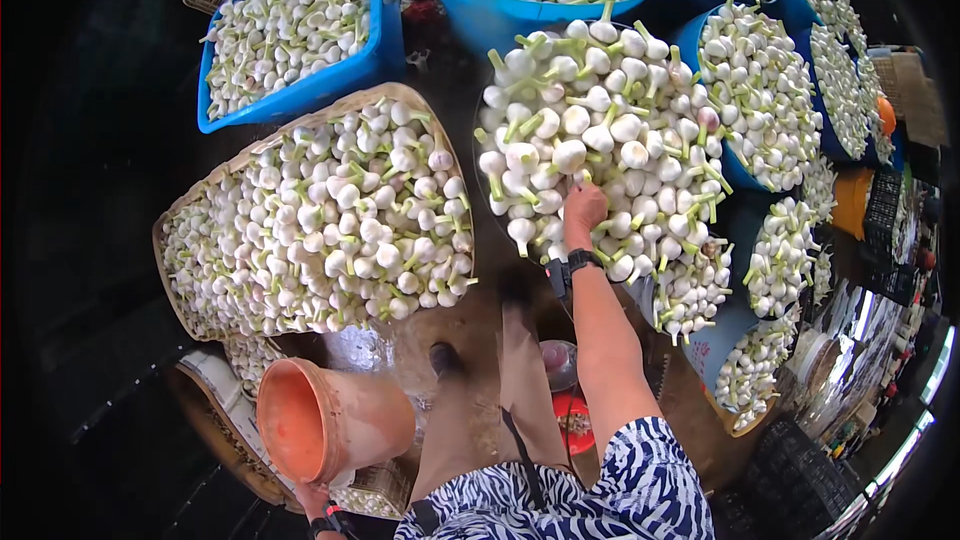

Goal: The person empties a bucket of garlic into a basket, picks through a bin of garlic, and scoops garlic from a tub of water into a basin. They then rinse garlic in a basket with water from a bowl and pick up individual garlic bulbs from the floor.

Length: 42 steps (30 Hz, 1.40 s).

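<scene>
An orange plastic bucket [375,425] is tipped on its side at the lower left, its mouth facing left. My left hand [312,498] grips it by the rim, the fingers partly hidden. The inside that shows holds nothing I can see. My right hand [585,208] reaches into a large heap of white garlic bulbs [630,125] with short green stems. Its fingers are closed, with a garlic bulb's pale stem end [584,178] at the fingertips. Left of this heap stands a wide woven basket [400,92] piled with more garlic.
Blue tubs full of garlic stand at the back, one rectangular [385,35] and one round [480,15]. Several more line the right side. A red basin [574,422] sits on the wet floor [455,330] by my legs. Dark crates [800,475] are at the lower right.
</scene>
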### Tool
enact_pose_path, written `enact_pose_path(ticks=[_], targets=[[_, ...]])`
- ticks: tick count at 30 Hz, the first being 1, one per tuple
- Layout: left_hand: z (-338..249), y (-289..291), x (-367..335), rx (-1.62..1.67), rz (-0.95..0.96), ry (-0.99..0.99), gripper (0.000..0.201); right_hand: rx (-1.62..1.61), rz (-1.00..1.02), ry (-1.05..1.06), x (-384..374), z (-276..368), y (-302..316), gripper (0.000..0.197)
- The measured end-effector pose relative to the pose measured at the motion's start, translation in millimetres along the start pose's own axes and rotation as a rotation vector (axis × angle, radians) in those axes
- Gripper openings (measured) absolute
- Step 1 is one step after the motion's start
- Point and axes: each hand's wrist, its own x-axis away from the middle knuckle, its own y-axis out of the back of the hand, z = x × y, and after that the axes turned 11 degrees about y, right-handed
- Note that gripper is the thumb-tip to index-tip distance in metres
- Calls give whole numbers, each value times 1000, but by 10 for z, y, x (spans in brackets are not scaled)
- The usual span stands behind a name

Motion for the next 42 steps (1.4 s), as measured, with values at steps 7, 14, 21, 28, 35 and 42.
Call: enact_pose_path(ticks=[7, 14, 21, 28, 35, 42], targets=[[26, -279, 142, 6, 80, 40, 33, -605, -10, 241, 252, -742, 679, 12], [-61, -407, -25, 10, 204, -14, 33, -509, -52, 512, 482, -359, 786, 14], [-42, -301, 52, -54, 225, -89, 34, 182, -11, 67, 81, 41, 121, 22], [46, 161, -344, -259, 82, -132, 26, -105, -207, 176, 8, -151, -1, 14], [111, -129, -104, -84, 19, 83, 22, -627, 317, 41, 923, -929, 1329, 18], [136, -158, -380, -165, 357, -240, 22, 242, 677, 91, 1803, -2507, 1167, 44]])
